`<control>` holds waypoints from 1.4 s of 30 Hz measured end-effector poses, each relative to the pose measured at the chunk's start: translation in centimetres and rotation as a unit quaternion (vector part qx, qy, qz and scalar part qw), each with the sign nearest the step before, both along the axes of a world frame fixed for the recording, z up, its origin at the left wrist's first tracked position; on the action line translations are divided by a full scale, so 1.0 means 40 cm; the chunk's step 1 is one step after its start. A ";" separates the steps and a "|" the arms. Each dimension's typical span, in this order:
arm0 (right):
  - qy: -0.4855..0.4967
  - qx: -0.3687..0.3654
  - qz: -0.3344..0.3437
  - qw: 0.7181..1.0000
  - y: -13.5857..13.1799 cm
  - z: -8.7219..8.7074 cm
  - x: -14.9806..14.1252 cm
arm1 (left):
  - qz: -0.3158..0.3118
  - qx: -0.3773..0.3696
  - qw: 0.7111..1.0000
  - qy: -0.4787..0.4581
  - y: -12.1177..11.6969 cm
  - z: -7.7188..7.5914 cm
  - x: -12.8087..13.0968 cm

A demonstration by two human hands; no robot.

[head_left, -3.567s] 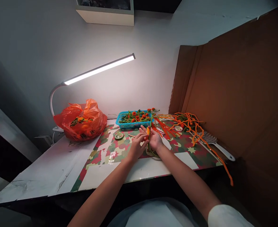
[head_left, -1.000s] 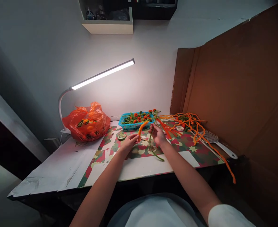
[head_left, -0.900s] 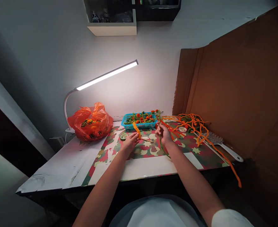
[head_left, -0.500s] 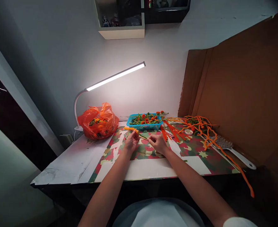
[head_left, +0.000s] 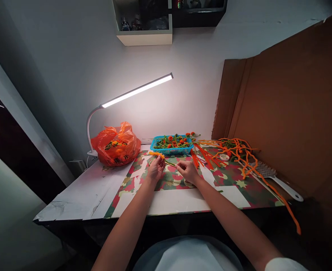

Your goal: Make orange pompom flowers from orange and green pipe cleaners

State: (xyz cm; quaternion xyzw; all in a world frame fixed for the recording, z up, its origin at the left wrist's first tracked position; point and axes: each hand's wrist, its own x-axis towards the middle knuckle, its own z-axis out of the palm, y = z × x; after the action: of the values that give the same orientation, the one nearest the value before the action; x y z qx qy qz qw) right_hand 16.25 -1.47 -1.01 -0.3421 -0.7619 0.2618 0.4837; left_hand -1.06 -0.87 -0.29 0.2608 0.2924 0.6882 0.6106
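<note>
Over the patterned cover (head_left: pixel 168 183) near the middle of the bench (head_left: pixel 84 199), two bare hands are working close together, just apart from each other. The left hand (head_left: pixel 156 168) is gripping a fuzzy orange strip (head_left: pixel 157 154), its fingers closing around one end while the rest is sticking out toward the left. The right hand (head_left: pixel 189 172) is pinching a thin green stem (head_left: pixel 170 163) between its fingertips, and the stem is running across the gap to the fingers of the left hand. Whether stem and strip are touching is hard to tell, since the left fingers are covering that spot.

Behind the hands, a blue basket (head_left: pixel 171 151) is holding green stems with small orange-red heads. To its left, an orange plastic bag (head_left: pixel 118 150) is standing with its mouth open, showing more orange and green pieces, and a lamp (head_left: pixel 137 90) is shining above. Right of the basket, flat red-orange strips (head_left: pixel 209 156) are fanning out, and beyond them tangled orange strands (head_left: pixel 241 150) are lying in a heap, one trailing over the front edge past a white-handled brush (head_left: pixel 286 187).
</note>
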 end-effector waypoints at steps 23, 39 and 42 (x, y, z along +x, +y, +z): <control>0.035 -0.037 -0.030 0.998 0.014 -0.016 -0.003 | -0.031 0.040 0.998 0.030 -0.008 0.007 0.019; 0.059 -0.020 -0.102 0.993 0.023 -0.017 -0.001 | -0.008 0.037 0.999 0.035 -0.007 -0.002 0.024; 0.035 -0.024 -0.055 0.998 0.015 -0.013 -0.002 | 0.021 0.021 1.000 -0.009 0.002 0.000 0.014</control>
State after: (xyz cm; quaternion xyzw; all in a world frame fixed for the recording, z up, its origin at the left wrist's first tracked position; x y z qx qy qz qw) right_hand 16.18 -0.85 -1.52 -0.3852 -0.7184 0.2646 0.5152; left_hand -0.51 -0.80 -0.28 0.2616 0.2780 0.7094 0.5925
